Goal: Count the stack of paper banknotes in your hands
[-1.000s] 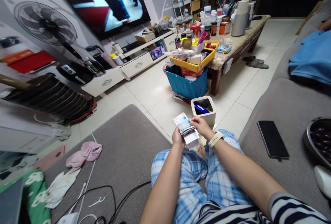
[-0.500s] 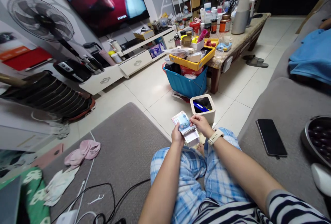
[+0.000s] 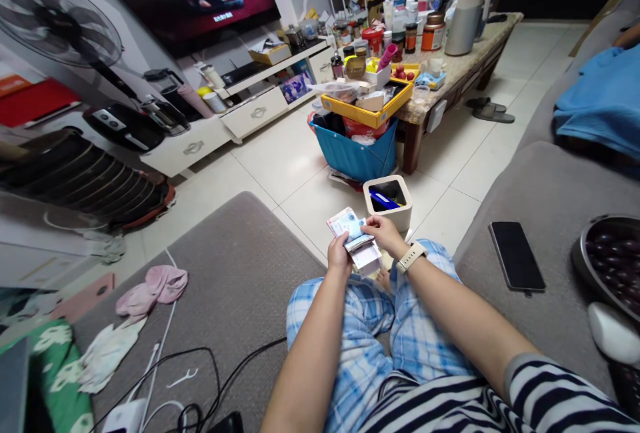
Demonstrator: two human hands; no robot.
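A stack of banknotes [image 3: 367, 256] is held over my knees, with bluish notes on top and pale ones hanging below. My left hand [image 3: 339, 254] is closed round its near left side, thumb on the upper face. At the right edge, my right hand [image 3: 384, 233] pinches a bluish banknote [image 3: 354, 225] that is bent over the stack. A beige watch band circles my right wrist. Just beyond the hands stands a pale square bin [image 3: 404, 211] with a blue item inside.
A phone [image 3: 517, 256] and a pot of dark round fruit [image 3: 613, 259] are on the grey sofa at right. Cables [image 3: 215, 366] and a pink cloth [image 3: 153, 291] lie at left. Ahead are a blue basket [image 3: 355, 153] under a yellow tray and a crowded low table [image 3: 453, 89].
The top bluish note, lying flatter before, is now bent over by my right hand. My left hand still grips the stack. The whole view has shifted slightly.
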